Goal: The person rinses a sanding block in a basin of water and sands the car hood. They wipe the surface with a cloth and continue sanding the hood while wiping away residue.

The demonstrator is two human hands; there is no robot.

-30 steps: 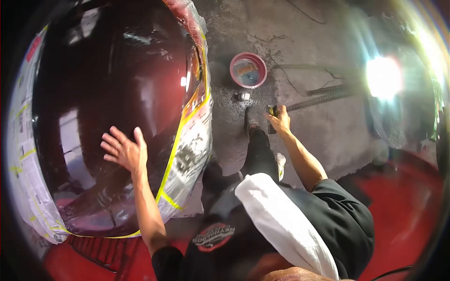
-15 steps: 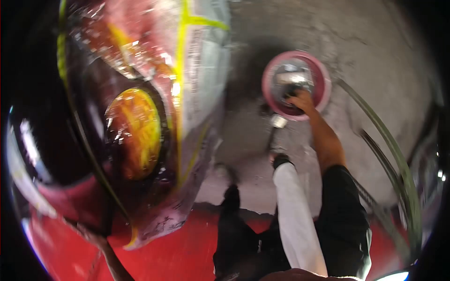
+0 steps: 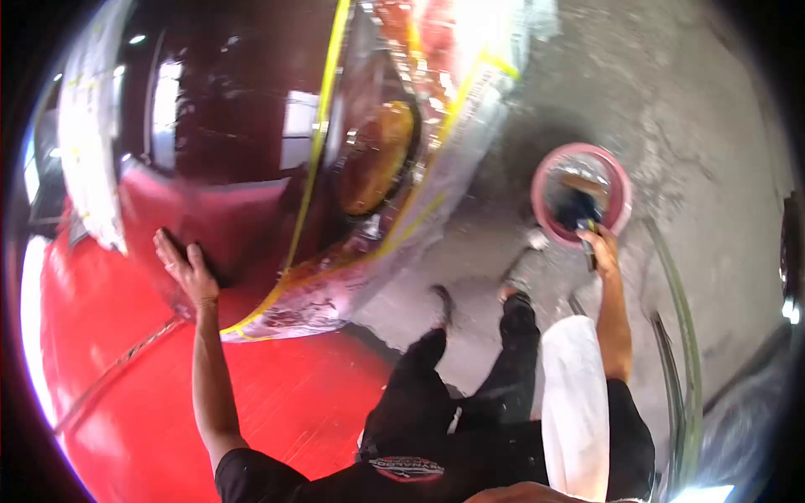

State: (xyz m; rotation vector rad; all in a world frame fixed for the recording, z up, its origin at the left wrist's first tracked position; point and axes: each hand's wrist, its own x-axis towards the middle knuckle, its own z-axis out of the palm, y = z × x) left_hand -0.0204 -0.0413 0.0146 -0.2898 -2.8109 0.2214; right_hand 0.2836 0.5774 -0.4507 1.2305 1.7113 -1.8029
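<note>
My left hand lies with its palm on the glossy dark-red car panel, fingers stretched out. My right hand is closed around a dark-handled tool; its kind is not clear. The tool's dark end reaches over the rim into a round pink bucket on the floor. Liquid with reflections shows in the bucket. Yellow tape and clear plastic sheeting border the panel, beside an orange-yellow lamp.
A red surface spreads below the car. Green and dark hoses or strips run along the grey floor at right. A white cloth hangs by my right arm. A small white object lies beside the bucket.
The view has swung left, so car and bucket appear further right. My right hand, earlier down inside the bucket, has come up to its rim gripping the tool. My left hand is now fully visible.
</note>
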